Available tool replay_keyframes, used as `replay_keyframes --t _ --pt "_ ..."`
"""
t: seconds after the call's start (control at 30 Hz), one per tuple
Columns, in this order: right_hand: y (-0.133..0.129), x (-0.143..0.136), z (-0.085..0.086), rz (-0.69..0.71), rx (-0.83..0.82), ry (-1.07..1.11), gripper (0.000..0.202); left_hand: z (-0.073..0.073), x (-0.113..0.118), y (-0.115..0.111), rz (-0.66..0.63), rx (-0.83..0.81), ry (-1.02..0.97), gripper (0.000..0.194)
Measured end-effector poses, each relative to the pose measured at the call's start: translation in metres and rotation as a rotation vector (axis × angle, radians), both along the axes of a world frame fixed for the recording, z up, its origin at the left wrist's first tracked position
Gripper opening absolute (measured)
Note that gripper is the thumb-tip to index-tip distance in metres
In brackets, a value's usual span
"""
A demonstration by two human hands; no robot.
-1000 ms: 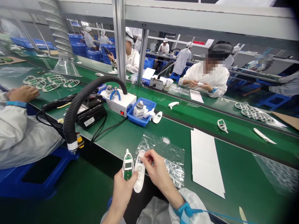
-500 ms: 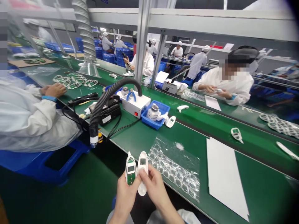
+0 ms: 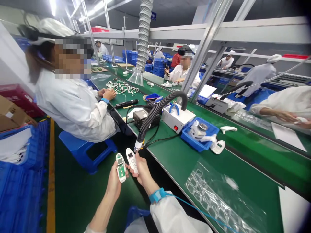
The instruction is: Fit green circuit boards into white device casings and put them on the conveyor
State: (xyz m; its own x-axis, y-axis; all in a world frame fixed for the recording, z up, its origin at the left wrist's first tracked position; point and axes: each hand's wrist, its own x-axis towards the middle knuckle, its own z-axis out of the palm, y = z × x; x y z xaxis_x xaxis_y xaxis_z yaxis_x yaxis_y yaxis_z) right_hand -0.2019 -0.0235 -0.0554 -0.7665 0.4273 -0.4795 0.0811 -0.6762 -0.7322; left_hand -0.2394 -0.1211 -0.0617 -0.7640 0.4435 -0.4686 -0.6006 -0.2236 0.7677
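Note:
My left hand [image 3: 113,183] holds a white device half with a bare green circuit board [image 3: 120,167], face up. Close to its right, my right hand [image 3: 141,170] grips a white front shell with buttons [image 3: 132,160]. Both parts hang off the near edge of the green bench [image 3: 179,161], just below the end of a black ribbed hose [image 3: 155,113]. A blue strap circles my right wrist.
A person in a white coat sits on a blue stool [image 3: 85,149] at my left. On the bench stand a white box [image 3: 178,117], a blue tray [image 3: 199,138] and a clear blister sheet [image 3: 218,197]. Blue crates [image 3: 14,181] fill the far left.
My view has swung left, bringing the neighbouring person fully into sight. Both hands have carried the two parts leftward, off the bench edge and under the hose end, now slightly apart.

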Motion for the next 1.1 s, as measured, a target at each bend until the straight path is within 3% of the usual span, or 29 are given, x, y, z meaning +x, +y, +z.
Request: replay_keyframes --t 0.23,0.47,0.57,0.83,0.97,1.1 --pt "0.015 0.036 0.002 -0.112 0.03 0.022 0.048 0.007 0.021 0.035 -0.092 0.036 -0.017 0.044" --pt "-0.003 0.005 0.008 -0.084 -0.016 0.054 0.039 0.01 0.0 0.018 0.052 0.031 -0.026 0.041" --pt "-0.005 0.007 0.009 -0.082 -0.036 0.057 0.038 0.011 0.003 0.015 0.038 0.026 -0.014 0.042" --pt "0.01 0.074 0.007 -0.144 -0.089 0.127 0.052 -0.001 0.022 0.035 -0.101 0.053 0.033 0.048" --pt "0.008 0.116 0.014 -0.16 -0.196 0.22 0.052 -0.002 0.042 0.022 -0.164 0.049 -0.024 0.047" --pt "0.002 0.153 0.025 -0.164 -0.247 0.229 0.044 0.014 0.07 0.003 -0.252 0.02 -0.071 0.042"
